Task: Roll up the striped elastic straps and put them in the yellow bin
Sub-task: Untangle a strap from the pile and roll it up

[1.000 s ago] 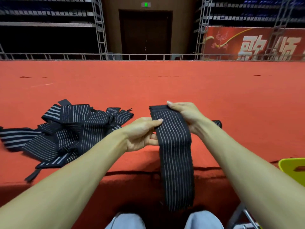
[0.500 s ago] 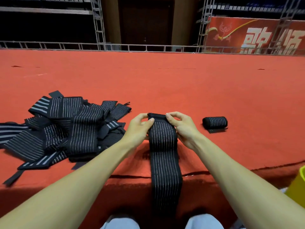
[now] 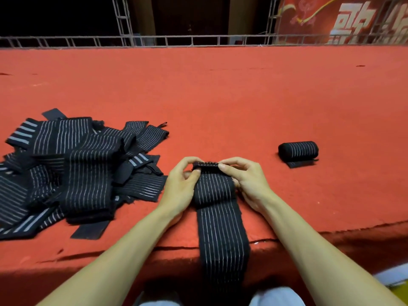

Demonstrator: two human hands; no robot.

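Note:
A black strap with thin white stripes (image 3: 218, 219) lies on the red carpeted platform and hangs over its front edge towards me. Its far end is turned over into a small fold. My left hand (image 3: 181, 186) pinches that fold from the left, and my right hand (image 3: 245, 182) pinches it from the right, thumbs on top. A rolled-up strap (image 3: 298, 150) lies to the right, with its loose tail on the carpet. A loose pile of unrolled straps (image 3: 72, 173) lies to the left. The yellow bin is out of view.
The red carpeted platform (image 3: 242, 102) stretches far ahead to a metal truss rail (image 3: 198, 39). Its front edge (image 3: 353, 228) runs just below my wrists. My knees in light trousers (image 3: 276, 297) show at the bottom.
The camera has tilted down and closer. My hands have lowered the strap's far end onto the carpet and folded it over into the first turn of a roll.

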